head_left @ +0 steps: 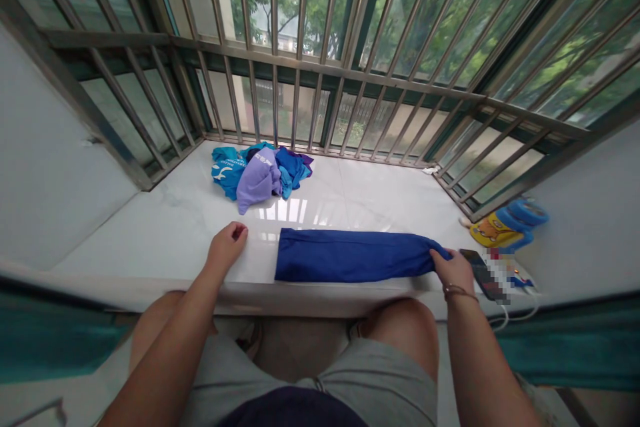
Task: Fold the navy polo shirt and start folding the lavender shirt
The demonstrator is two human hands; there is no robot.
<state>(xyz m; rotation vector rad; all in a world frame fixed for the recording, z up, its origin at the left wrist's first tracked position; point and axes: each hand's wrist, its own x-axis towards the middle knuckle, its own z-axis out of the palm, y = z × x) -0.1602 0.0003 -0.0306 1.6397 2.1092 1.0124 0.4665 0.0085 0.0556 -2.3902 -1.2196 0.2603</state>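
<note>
A dark blue garment (350, 255), folded into a long strip, lies on the white window ledge (165, 227) near its front edge. My right hand (453, 268) grips the strip's right end. My left hand (227, 243) rests on the ledge with its fingers curled, holding nothing, a short way left of the strip's left end. Further back lies a pile of crumpled clothes (260, 172) in teal, lilac and blue.
Metal window bars (320, 67) close off the ledge on three sides. A phone (483, 273) with a cable lies right of my right hand, beside a yellow and blue toy-like item (505, 223). My knees are below the ledge's front edge.
</note>
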